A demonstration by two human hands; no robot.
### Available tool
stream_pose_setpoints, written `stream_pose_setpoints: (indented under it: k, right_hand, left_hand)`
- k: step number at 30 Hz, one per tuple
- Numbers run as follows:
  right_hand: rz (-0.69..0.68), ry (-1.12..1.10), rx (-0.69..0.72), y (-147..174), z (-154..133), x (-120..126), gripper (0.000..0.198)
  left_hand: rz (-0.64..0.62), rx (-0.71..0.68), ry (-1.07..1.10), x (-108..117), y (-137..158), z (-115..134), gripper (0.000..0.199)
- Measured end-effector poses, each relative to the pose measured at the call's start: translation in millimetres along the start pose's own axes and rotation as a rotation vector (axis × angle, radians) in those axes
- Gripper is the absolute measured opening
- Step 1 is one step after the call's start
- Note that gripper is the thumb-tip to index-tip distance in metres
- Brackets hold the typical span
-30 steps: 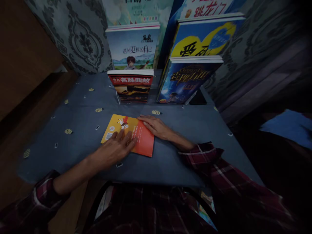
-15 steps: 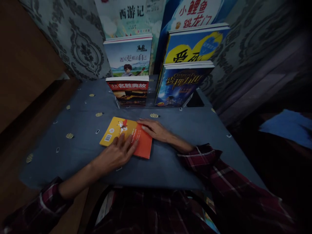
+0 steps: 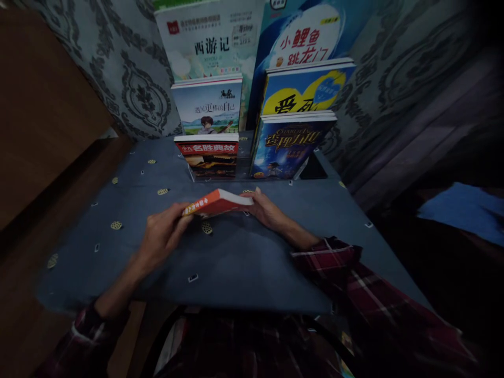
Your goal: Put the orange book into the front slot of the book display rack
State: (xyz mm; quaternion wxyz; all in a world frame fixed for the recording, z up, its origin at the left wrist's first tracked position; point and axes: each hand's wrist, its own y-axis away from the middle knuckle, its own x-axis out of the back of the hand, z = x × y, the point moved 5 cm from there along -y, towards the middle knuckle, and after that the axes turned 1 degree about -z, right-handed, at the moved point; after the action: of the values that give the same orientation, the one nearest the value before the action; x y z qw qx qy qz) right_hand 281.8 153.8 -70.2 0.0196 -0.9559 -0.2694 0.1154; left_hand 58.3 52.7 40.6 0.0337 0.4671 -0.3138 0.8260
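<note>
my left hand (image 3: 160, 239): blurred, so I cannot tell how my fingers lie on the thin orange paperback book (image 3: 216, 202)
orange book's cover: seen edge-on, its face hidden; spine print too small to read
my right hand (image 3: 266, 210): fingertips hidden behind the book's far end
tall pale picture book (image 3: 208, 42) at the back: top cut off by the upper edge
tall blue-and-white picture book (image 3: 305, 37): top likewise cut off
dark room to my right: too dim to make out
</note>
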Motion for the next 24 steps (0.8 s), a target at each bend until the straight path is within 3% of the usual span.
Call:
stream_pose_setpoints:
  k: [3, 10, 18, 24]
  right_hand:
    - [-0.046, -0.115, 0.05, 0, 1, -8, 0.064]
    - [-0.088, 0.114, 0.095, 6, -5, -32, 0.048]
    - [-0.067, 0.057, 0.031, 12, -18, -35, 0.049]
    - [-0.106, -0.137, -0.146, 18, -3, -53, 0.047]
  left_hand:
    - [0.083, 0.115, 0.108, 10, -15, -7, 0.033]
    - [0.182, 0.308, 0.444, 11, -32, -14, 0.04]
    - [0.208, 0.668, 1.089, -32, -23, -33, 0.041]
    - [0.19, 0.955, 1.194, -55, -11, -58, 0.038]
